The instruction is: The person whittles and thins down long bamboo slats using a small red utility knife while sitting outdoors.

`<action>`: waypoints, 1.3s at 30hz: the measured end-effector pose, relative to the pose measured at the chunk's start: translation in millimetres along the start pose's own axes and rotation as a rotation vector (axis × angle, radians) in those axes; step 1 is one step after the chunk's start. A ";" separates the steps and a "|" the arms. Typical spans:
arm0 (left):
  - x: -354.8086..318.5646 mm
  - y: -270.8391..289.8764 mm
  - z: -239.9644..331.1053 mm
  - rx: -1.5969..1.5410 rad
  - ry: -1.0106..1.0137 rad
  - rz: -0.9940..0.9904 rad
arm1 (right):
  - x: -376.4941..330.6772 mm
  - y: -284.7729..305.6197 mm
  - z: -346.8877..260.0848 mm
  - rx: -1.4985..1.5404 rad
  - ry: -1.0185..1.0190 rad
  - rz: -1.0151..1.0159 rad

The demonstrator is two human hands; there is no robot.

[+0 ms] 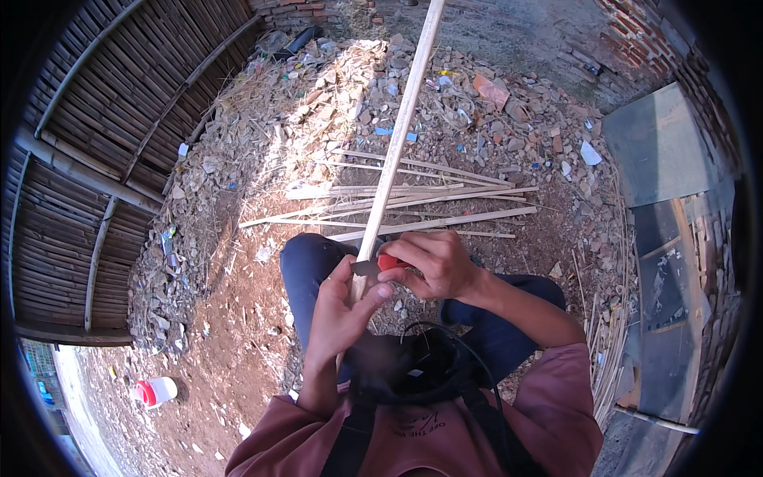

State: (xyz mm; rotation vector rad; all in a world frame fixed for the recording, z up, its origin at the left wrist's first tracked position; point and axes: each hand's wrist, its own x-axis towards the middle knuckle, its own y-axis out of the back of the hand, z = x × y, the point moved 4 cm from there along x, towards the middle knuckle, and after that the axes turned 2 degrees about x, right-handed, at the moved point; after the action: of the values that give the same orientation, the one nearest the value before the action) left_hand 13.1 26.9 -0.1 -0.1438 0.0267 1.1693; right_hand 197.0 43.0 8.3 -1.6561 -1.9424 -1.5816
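Note:
A long pale strip of wood or bamboo (pixel 396 143) slants up and away from my lap to the top edge. My left hand (pixel 340 312) is closed around its near end, thumb and fingers on either side. In my right hand (pixel 435 265) is a knife with a red handle (pixel 388 261), gripped between thumb and curled fingers. Its dark blade (pixel 365 269) lies across the strip, just above my left thumb. The lower end of the strip is partly hidden by my left hand.
Several similar strips (pixel 413 199) lie crossed on the dirt beyond my knees. Behind them spreads rubble (pixel 334 87) up to a brick wall (pixel 636 36). A bamboo wall (pixel 103 95) stands left, a red-and-white container (pixel 156 391) lower left, leaning panels (pixel 664 151) right.

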 end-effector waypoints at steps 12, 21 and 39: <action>1.4 -1.4 -5.9 0.172 -0.072 0.133 | 2.2 4.2 -1.3 0.032 -0.032 0.002; 4.3 -7.7 -2.7 0.224 -0.100 0.214 | 5.2 5.7 -3.2 -0.073 -0.110 -0.011; 0.3 -6.4 1.4 0.322 -0.112 0.305 | 9.0 5.9 -1.3 -0.110 -0.088 0.109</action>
State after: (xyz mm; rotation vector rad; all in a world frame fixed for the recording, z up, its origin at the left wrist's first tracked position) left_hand 19.0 24.9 1.8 0.2171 0.1416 1.4590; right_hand 197.5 46.8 18.5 -1.8696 -1.8001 -1.6273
